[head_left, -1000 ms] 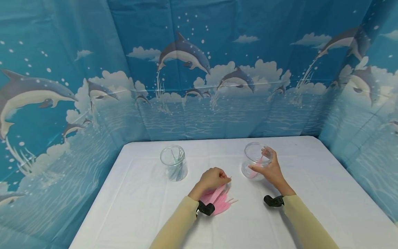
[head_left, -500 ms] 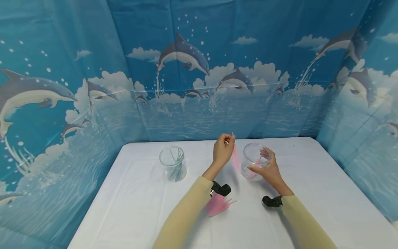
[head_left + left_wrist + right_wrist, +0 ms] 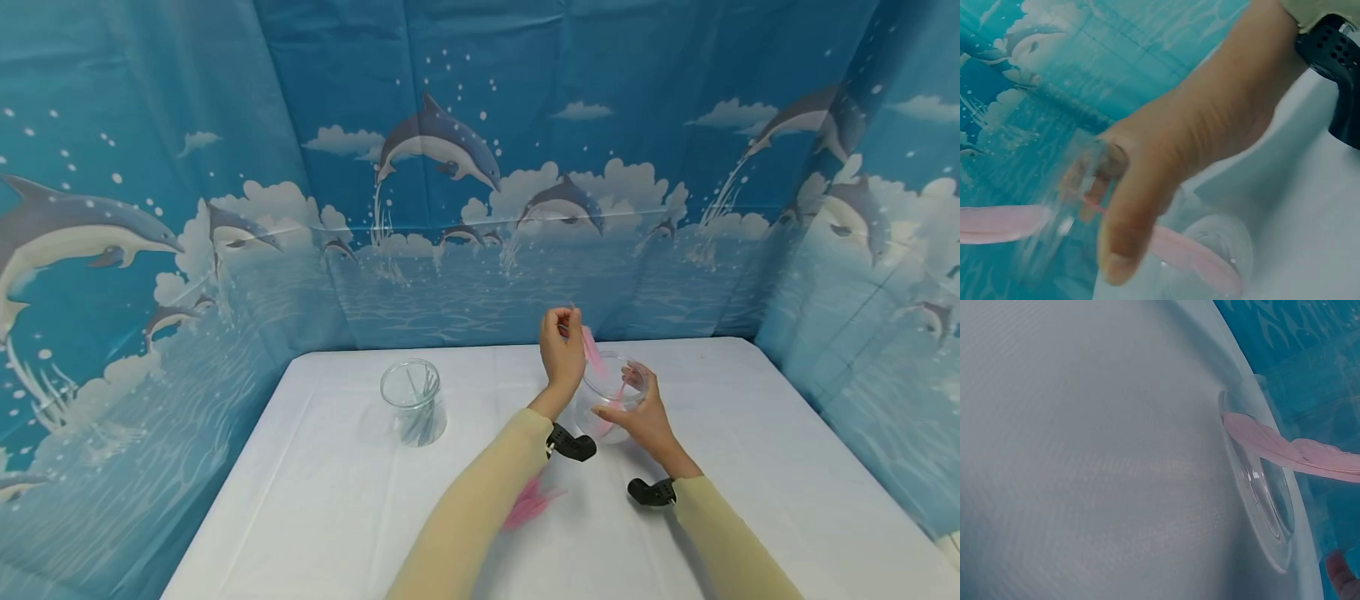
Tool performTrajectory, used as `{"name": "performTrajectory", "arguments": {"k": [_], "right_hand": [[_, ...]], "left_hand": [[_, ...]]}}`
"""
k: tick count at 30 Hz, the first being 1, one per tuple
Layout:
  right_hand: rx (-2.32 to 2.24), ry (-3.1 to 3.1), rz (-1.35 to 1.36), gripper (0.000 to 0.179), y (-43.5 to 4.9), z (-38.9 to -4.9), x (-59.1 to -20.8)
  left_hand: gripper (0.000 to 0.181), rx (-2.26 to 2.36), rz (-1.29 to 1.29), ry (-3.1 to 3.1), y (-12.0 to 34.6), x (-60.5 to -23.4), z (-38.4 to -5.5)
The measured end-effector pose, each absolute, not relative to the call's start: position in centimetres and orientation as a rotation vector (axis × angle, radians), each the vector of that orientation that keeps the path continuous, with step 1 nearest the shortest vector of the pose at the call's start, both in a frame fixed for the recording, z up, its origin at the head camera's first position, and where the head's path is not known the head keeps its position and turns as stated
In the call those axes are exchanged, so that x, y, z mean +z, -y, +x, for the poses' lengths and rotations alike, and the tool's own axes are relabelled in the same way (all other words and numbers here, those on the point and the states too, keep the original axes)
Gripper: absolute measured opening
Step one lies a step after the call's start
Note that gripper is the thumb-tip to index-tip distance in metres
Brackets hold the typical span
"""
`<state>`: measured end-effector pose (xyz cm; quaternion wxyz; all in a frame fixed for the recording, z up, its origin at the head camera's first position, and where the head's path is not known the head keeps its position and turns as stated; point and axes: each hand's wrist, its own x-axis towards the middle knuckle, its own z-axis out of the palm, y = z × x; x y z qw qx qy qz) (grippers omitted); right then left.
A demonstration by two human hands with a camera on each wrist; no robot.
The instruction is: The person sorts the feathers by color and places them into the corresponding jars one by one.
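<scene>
In the head view my left hand [image 3: 562, 354] pinches a pink feather [image 3: 593, 352] by its quill, and the feather hangs down over the jar's mouth. My right hand [image 3: 651, 421] grips a clear round jar [image 3: 587, 410] around its rim on the right side of the table. One pink feather [image 3: 1266, 439] stands inside that jar, leaning against the wall. The left wrist view shows the right hand [image 3: 1160, 150] on the jar, with the held feather [image 3: 997, 224] reaching the rim from the left. Below the left forearm lie more pink feathers [image 3: 527, 505], partly hidden by the sleeve.
A second clear jar [image 3: 403, 404] holding several thin grey-blue sticks [image 3: 423, 417] stands left of the hands. The white-covered table [image 3: 322, 500] ends at a blue dolphin-print curtain [image 3: 450, 292]. Black cameras are strapped to both wrists.
My left hand has lifted a feather from the pile and carried it up and right to above the jar. The right hand keeps its hold on the jar.
</scene>
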<state>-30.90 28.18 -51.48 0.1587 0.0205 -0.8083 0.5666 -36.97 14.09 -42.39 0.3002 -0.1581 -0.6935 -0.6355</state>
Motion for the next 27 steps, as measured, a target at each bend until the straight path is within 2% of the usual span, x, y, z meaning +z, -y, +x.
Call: {"name": "performTrajectory", "arguments": {"k": [9,20,27], "right_hand": [[1.583,2.334,0.041,0.106,-28.3,-30.9,-51.7],[1.609,2.363,0.055,0.108,-28.3,-30.3,-51.2],[1.603,2.367,0.063,0.109,-28.4,-30.6,-51.1]], "left_hand": [[0.028,-1.652,-0.498,2.017,-12.0,-45.0,-36.2],[0.028,-1.325,-0.573,2.535,-3.7,-48.4,-36.0],[0.031,-1.005,-0.806,2.954,-0.2,-49.8,-34.1]]}}
